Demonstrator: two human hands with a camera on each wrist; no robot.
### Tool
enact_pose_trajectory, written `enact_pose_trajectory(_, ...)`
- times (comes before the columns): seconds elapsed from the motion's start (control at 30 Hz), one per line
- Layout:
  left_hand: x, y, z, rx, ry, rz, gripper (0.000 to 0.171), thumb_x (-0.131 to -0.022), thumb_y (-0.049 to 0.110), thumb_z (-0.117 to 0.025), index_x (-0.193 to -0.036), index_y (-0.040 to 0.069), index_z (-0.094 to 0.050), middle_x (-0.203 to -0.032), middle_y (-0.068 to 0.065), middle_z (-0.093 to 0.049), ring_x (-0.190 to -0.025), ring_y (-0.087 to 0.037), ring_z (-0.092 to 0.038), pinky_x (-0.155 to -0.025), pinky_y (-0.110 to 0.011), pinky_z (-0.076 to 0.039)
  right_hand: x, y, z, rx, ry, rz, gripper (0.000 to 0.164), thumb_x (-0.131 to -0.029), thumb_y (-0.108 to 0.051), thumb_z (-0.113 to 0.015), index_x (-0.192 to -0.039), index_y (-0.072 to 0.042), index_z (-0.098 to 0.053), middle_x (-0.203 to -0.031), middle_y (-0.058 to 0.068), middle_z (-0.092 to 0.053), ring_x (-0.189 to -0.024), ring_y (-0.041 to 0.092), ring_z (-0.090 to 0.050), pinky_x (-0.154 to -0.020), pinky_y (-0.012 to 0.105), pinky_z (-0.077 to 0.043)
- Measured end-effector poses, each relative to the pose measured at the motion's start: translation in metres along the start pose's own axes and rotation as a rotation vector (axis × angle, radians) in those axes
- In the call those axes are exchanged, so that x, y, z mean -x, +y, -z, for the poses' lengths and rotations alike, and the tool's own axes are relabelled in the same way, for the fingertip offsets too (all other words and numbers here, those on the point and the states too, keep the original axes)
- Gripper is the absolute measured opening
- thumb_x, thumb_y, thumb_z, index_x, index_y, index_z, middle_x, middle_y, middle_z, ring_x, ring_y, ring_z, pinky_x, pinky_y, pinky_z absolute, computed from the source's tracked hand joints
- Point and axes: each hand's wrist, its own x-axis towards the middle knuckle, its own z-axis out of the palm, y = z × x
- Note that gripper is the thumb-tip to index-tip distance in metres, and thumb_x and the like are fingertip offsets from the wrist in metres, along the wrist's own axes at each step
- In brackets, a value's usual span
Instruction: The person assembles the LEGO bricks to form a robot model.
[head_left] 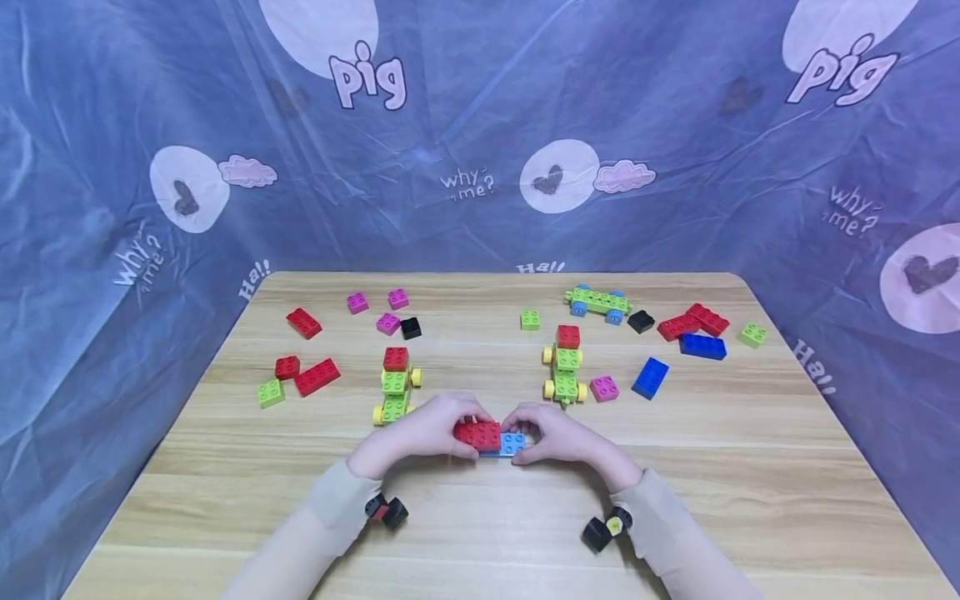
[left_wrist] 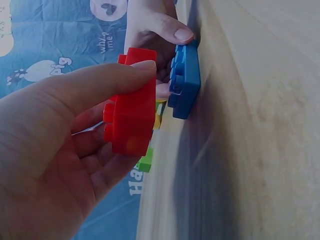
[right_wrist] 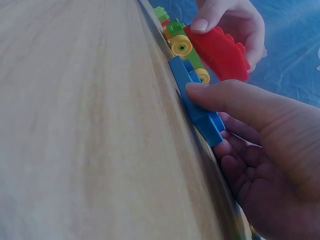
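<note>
My left hand [head_left: 433,427] pinches a red building brick [head_left: 477,436] between thumb and fingers, just above the table. In the left wrist view the red brick [left_wrist: 134,112] is held apart from a blue brick [left_wrist: 187,82], studs facing away from the table. That blue brick [head_left: 513,442] lies low at the table surface, partly under the red one as seen from the head. My right hand [head_left: 561,435] grips its right end, thumb on the near side, as the right wrist view also shows. The fingertips behind both bricks are partly hidden.
Behind the hands stand two green wheeled bases with yellow wheels and red bricks on top, one left [head_left: 395,407] and one right [head_left: 566,383]. A green base with blue wheels [head_left: 597,301] is farther back. Loose bricks lie left [head_left: 317,377] and right [head_left: 650,378].
</note>
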Motion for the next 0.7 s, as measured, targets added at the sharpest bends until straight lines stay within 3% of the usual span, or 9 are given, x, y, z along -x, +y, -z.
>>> enact_pose_trajectory(0.7, -0.0001, -0.0016, -0.0084, 0.039, -0.017, 0.031, 0.050, -0.073, 0.029, -0.083, -0.117, 0.012, -0.068, -0.105, 0.003, -0.066, -0.092, -0.006, -0.056, -0.083, -0.022, -0.047, -0.0014, -0.0012, 0.0005, 0.004, -0.013, -0.024, 0.042, -0.073, -0.025, -0.082, -0.109, -0.011, -0.067, -0.103, -0.001, -0.067, -0.095, 0.012, -0.057, -0.086, 0.026, -0.044)
